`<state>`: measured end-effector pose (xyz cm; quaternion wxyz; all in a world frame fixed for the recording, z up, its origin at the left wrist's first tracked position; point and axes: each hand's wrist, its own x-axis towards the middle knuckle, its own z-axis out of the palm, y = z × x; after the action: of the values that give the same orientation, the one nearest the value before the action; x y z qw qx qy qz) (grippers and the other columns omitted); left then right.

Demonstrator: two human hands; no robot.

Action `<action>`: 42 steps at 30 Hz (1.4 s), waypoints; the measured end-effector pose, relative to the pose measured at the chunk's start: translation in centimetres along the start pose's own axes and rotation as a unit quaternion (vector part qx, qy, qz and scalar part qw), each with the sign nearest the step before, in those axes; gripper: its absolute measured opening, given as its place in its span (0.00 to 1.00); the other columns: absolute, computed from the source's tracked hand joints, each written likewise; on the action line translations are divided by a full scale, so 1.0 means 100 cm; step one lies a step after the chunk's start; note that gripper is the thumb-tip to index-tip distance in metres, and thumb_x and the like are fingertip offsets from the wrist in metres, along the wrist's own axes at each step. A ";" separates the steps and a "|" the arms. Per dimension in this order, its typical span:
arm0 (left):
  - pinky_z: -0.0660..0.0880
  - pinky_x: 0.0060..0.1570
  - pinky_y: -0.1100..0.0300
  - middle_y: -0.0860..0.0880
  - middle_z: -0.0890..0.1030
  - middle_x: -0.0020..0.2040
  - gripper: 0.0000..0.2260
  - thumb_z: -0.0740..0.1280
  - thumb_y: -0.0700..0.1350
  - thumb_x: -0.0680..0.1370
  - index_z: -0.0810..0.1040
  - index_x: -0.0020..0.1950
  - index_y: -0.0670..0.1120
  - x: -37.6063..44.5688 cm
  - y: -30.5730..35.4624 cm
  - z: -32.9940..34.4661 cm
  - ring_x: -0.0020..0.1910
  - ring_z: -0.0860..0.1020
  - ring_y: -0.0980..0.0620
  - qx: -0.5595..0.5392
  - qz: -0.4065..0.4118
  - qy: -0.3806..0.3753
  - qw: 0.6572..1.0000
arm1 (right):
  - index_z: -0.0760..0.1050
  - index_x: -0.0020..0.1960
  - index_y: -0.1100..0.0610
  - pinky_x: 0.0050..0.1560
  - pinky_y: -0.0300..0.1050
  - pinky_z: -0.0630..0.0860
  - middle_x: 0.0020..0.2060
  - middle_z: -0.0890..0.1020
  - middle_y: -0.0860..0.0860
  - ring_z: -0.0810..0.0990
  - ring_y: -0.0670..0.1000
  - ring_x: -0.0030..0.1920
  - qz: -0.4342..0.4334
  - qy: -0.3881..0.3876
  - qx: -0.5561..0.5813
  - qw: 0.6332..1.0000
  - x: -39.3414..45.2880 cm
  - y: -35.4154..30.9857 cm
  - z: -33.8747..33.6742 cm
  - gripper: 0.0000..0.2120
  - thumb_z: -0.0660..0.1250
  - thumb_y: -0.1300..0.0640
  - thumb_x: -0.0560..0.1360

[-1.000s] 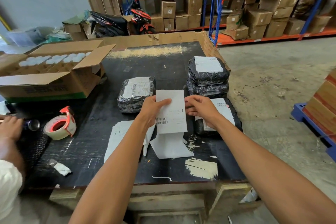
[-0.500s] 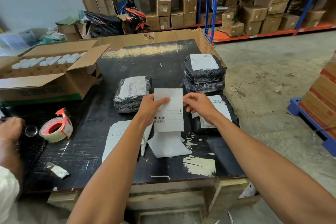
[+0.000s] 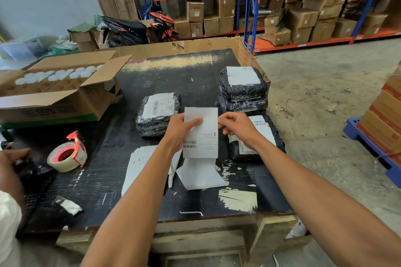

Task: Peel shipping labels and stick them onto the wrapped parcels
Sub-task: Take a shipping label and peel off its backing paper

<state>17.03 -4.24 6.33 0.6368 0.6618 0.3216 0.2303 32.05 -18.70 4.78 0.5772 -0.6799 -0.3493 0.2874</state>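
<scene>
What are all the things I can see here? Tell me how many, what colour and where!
shipping label: one, white, held above the table's middle
wrapped parcels: at least four, black with white labels; one mid-table, others stacked or lying right
loose paper sheets: a few, white, lying under the held label
tape dispenser: one, red with pale tape, left on table
open carton: one, brown, holding white caps, far left
table: one, black top
shelf boxes: many, brown, on orange and blue racks behind
motorbike: one, red and black, behind table
left hand: pinches the label's left edge
right hand: pinches the label's right edge
</scene>
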 end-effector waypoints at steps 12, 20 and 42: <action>0.81 0.53 0.47 0.42 0.85 0.55 0.22 0.77 0.38 0.73 0.76 0.66 0.42 0.001 0.001 0.009 0.54 0.83 0.41 -0.042 -0.023 -0.033 0.998 | 0.78 0.43 0.58 0.32 0.33 0.68 0.32 0.78 0.47 0.73 0.42 0.30 -0.001 -0.062 0.152 0.986 -0.001 -0.009 0.004 0.09 0.64 0.64 0.81; 0.80 0.46 0.56 0.41 0.84 0.43 0.05 0.72 0.41 0.78 0.82 0.49 0.39 -0.001 0.023 0.026 0.39 0.82 0.50 0.058 0.140 0.016 0.988 | 0.79 0.42 0.54 0.33 0.33 0.69 0.31 0.78 0.47 0.74 0.44 0.31 -0.043 -0.024 0.056 0.997 0.004 -0.017 0.008 0.11 0.65 0.63 0.81; 0.83 0.49 0.53 0.35 0.85 0.48 0.03 0.69 0.35 0.78 0.83 0.46 0.37 -0.005 0.032 0.035 0.46 0.85 0.41 -0.103 0.052 0.011 0.993 | 0.78 0.41 0.55 0.40 0.45 0.72 0.31 0.79 0.46 0.75 0.46 0.34 -0.051 0.048 -0.045 0.997 0.004 -0.019 0.014 0.08 0.64 0.59 0.79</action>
<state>19.55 -6.98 9.23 0.6852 0.6058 0.2687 0.3022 30.88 -17.40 6.45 0.5759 -0.6997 -0.3678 0.2086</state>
